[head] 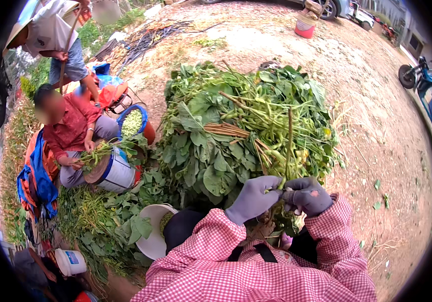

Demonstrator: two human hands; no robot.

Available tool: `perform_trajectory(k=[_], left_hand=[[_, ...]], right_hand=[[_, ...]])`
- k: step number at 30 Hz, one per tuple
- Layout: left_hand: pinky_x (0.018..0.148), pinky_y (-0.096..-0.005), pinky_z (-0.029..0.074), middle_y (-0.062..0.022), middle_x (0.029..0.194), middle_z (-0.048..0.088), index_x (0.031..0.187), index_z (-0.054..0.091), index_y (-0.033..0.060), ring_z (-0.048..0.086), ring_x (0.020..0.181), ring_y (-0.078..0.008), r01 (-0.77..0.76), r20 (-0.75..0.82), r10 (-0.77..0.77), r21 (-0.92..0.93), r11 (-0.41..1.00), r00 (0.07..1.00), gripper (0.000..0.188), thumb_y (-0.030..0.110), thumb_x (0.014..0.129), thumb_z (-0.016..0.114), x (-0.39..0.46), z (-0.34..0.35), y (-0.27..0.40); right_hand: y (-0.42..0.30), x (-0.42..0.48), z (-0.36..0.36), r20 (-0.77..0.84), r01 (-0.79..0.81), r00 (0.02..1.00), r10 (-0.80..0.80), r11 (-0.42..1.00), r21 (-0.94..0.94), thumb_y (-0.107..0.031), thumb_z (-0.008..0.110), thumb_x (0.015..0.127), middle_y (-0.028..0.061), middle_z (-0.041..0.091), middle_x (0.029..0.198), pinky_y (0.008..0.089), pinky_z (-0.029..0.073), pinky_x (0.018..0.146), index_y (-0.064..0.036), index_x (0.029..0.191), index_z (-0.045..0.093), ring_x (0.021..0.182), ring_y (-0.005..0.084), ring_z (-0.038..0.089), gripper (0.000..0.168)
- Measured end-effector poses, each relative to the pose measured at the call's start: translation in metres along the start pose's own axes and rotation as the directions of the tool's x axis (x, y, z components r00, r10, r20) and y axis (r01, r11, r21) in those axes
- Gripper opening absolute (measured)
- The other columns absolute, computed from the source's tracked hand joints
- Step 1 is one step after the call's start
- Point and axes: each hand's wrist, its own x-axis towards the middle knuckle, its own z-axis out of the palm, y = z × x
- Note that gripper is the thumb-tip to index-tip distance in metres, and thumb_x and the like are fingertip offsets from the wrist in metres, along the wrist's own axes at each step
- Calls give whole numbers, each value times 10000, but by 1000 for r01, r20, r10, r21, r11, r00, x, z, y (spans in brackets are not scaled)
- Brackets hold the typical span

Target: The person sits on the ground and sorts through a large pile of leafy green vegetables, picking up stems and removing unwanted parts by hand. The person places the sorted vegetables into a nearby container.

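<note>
Both my hands wear grey gloves and meet at one green pod plant (pixel 289 139), whose brown stem points upward away from me. My left hand (pixel 257 196) pinches it at a green pod, and my right hand (pixel 308 196) grips it close beside. The lower leaves hang below my fingers. Just beyond lies a big heap of leafy bean plants (pixel 219 166) with pods and cut brown stems (pixel 227 130). By my left knee a white bucket (pixel 150 230) lies tilted, green beans or pods (pixel 166 221) inside it.
A seated person (pixel 76 120) at the left handles plants over a large white pail (pixel 120 171), beside a blue-lined bucket (pixel 144 120) of shelled beans. Another person (pixel 54 41) stands behind, holding a stick. More plants (pixel 95 226), a lidded white bucket (pixel 70 261) and someone's arm (pixel 38 268) are lower left.
</note>
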Motion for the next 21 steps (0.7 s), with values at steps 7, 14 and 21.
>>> perform_trajectory(k=[7,14,21], left_hand=[[789,-301,516,-164,922,689,1055,648,-76,671,846,-229,-195,-3,207,318,928,978,325,-24,736,610,6,8,-1],[518,-177,300,-28,775,613,1074,611,-67,435,568,-32,437,213,-389,-574,692,896,258,39,839,619,16,-1,1],[448,-190,304,-20,721,572,936,584,12,420,501,-42,334,150,-308,-206,920,939,182,193,925,595,23,7,7]], right_hand=[[29,7,-12,31,111,993,-113,993,47,-188,658,891,30,646,734,205,443,488,26,993,675,583,53,564,238],[28,10,-9,-8,165,986,-165,986,-27,-165,659,883,32,612,701,249,432,510,48,931,671,583,73,521,219],[41,20,-17,45,301,954,-298,948,-107,-111,628,839,49,591,690,265,422,509,59,893,655,586,81,508,180]])
